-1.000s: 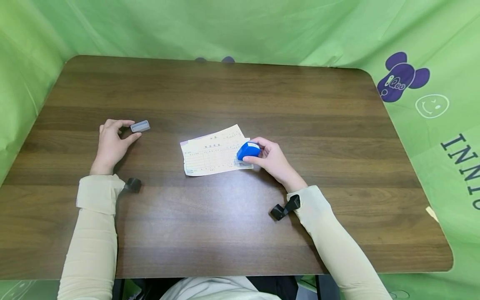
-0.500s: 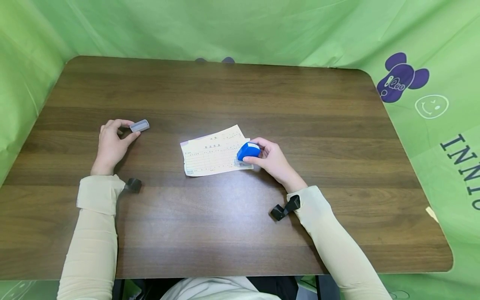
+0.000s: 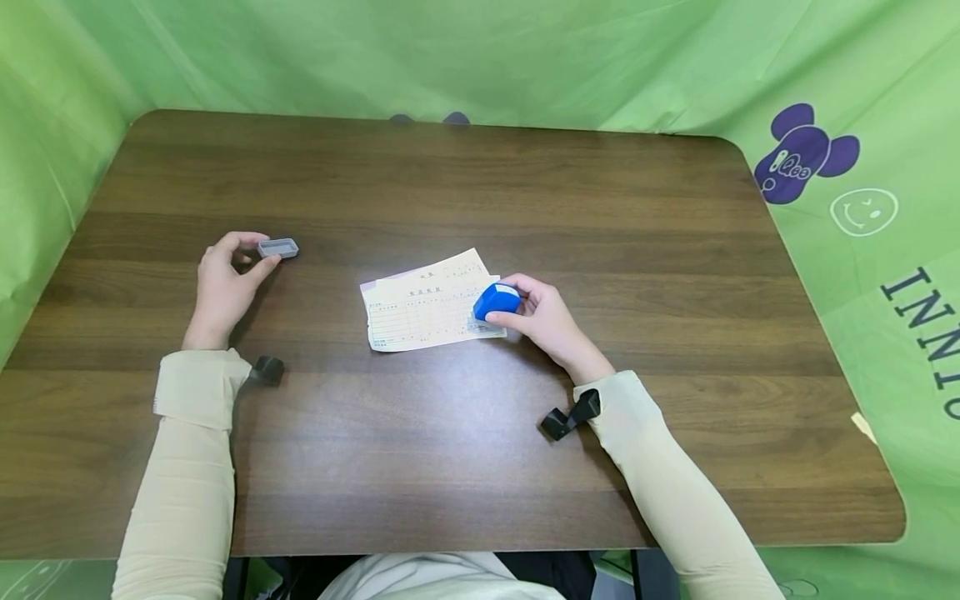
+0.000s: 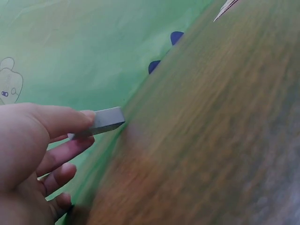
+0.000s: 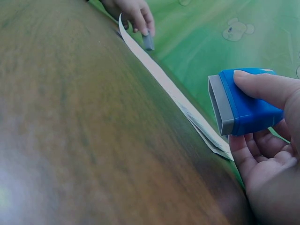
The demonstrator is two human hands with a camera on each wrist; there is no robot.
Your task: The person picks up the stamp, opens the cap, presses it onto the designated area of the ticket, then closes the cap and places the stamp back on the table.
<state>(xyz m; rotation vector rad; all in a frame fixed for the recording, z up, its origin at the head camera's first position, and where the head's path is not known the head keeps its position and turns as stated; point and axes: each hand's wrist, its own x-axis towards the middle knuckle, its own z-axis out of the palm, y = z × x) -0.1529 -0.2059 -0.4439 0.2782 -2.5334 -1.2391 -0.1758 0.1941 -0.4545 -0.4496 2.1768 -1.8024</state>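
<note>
At the left of the head view, my left hand (image 3: 225, 287) pinches a small grey stamp cap (image 3: 278, 248) between thumb and fingers, its hollow side turned up toward the head camera. The same cap (image 4: 105, 121) shows side-on in the left wrist view, held above the table. My right hand (image 3: 551, 325) grips a blue self-inking stamp (image 3: 495, 301) with a grey frame at its stamping end. In the right wrist view the stamp (image 5: 253, 101) is tilted, with that end facing sideways. It overlaps the right end of the printed paper forms (image 3: 420, 312) in the head view.
The forms lie stacked askew mid-table, their edges curling up in the right wrist view. A brown wooden table (image 3: 450, 467) spreads under both arms. Green cloth (image 3: 525, 58) hangs around its back and sides. Black wrist cameras (image 3: 561, 423) jut from the sleeves.
My left hand has tipped the cap, so its hollow side faces up more, and its fingers have risen slightly. The right hand, the stamp and the forms stay where they were.
</note>
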